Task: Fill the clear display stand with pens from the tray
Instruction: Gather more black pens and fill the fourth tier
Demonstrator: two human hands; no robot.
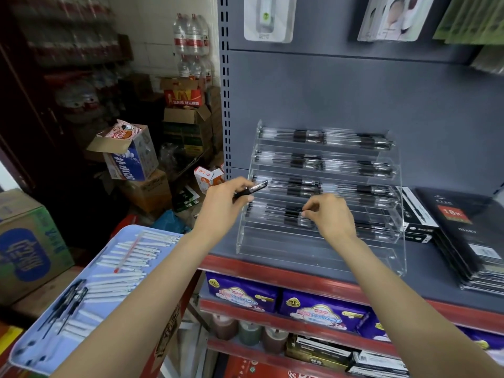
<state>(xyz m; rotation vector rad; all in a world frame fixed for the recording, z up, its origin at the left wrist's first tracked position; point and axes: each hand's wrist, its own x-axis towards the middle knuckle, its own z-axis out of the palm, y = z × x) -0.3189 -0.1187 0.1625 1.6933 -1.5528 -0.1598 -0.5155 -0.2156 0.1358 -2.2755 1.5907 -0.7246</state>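
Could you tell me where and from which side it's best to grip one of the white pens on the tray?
Probably mid-barrel, from above: the white pens lie flat, side by side on the tray, so only their tops are exposed; pinch across the barrel.

The right hand (pixel 331 216) hides its fingers' grip; the tray (pixel 32 347) is cut off.

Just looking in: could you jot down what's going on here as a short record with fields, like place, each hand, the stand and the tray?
place: shop shelf with grey back panel
left hand: holds a black pen near the stand's left edge
right hand: fingers pinched at the pens in the fourth tier
clear stand: top four tiers hold black pens, lowest tiers look empty
tray: light blue, lower left, holds white pens and a few black ones
beside stand: black notebooks
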